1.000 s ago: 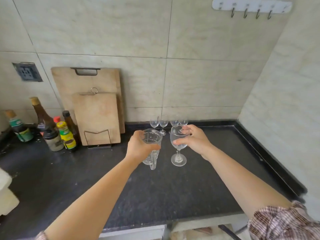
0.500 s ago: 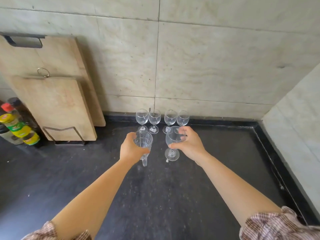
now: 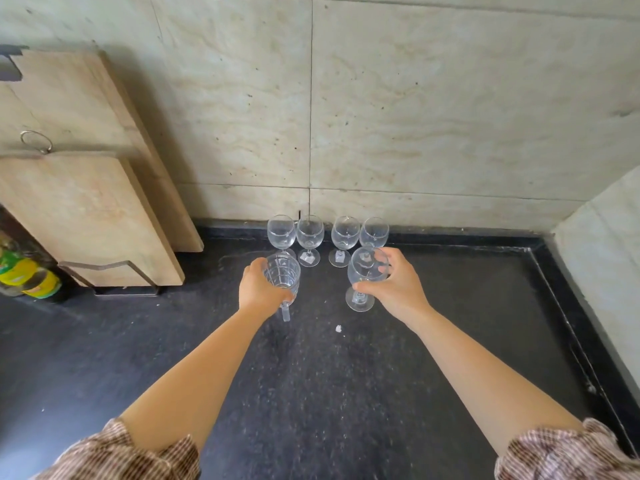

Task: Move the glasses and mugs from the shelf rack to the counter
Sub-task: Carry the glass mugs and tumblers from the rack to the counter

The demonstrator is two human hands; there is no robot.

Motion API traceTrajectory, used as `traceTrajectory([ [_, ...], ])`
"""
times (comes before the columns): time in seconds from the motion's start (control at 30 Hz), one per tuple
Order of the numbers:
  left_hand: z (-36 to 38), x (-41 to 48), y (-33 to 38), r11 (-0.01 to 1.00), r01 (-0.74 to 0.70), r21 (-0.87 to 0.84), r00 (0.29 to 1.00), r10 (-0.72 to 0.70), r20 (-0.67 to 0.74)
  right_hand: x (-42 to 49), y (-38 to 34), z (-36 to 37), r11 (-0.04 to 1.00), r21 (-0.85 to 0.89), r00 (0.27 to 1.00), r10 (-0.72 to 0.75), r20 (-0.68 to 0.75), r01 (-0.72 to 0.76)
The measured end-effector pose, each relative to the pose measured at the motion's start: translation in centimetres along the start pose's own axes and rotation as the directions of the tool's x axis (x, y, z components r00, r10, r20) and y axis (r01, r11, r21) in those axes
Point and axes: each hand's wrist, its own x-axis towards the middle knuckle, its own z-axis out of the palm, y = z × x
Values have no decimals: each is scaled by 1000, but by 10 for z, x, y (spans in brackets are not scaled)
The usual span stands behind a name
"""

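Note:
My left hand (image 3: 258,289) grips a clear glass mug (image 3: 282,277) by its side, its handle pointing toward me, low over the black counter (image 3: 311,393). My right hand (image 3: 394,287) holds a stemmed wine glass (image 3: 365,271) around the bowl, and its foot looks to be at the counter surface. Behind them a row of several empty wine glasses (image 3: 311,233) stands upright against the back wall. The mug sits just in front of the leftmost glass, the held wine glass in front of the rightmost. The shelf rack is out of view.
Two wooden cutting boards (image 3: 86,216) lean on a wire stand at the left wall. Bottles with yellow-green labels (image 3: 27,275) stand at the far left edge. A raised black lip (image 3: 561,306) borders the counter at the right wall. A small white crumb (image 3: 338,328) lies between my arms.
Both hands have carried the mug and wine glass forward and down toward the row of glasses at the back wall. The camera has tilted down and closer to the counter.

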Motion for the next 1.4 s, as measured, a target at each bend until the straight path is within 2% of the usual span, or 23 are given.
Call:
traceTrajectory([
  [0.27, 3, 4, 5, 999, 34, -20, 999, -33, 44, 12, 8, -17, 999, 9, 991, 52, -126, -51],
  [0.43, 0, 10, 10, 995, 48, -87, 997, -43, 66, 27, 11, -35, 997, 20, 966, 82, -245, -80],
  [0.63, 2, 13, 11, 994, 70, -86, 996, -64, 65, 55, 14, -49, 994, 37, 926, 110, -360, -104],
  [0.9, 4, 11, 9, 985, 91, -147, 994, -81, 74, 84, 23, -44, 991, -16, 921, 115, -372, -130],
  [1.17, 6, 13, 8, 979, 98, -178, 994, -88, 65, 95, 25, -42, 990, 45, 907, 142, -397, -136],
  [1.4, 7, 14, 7, 970, 118, -214, 992, -104, 73, 92, 28, -42, 993, -3, 918, 106, -382, -116],
])
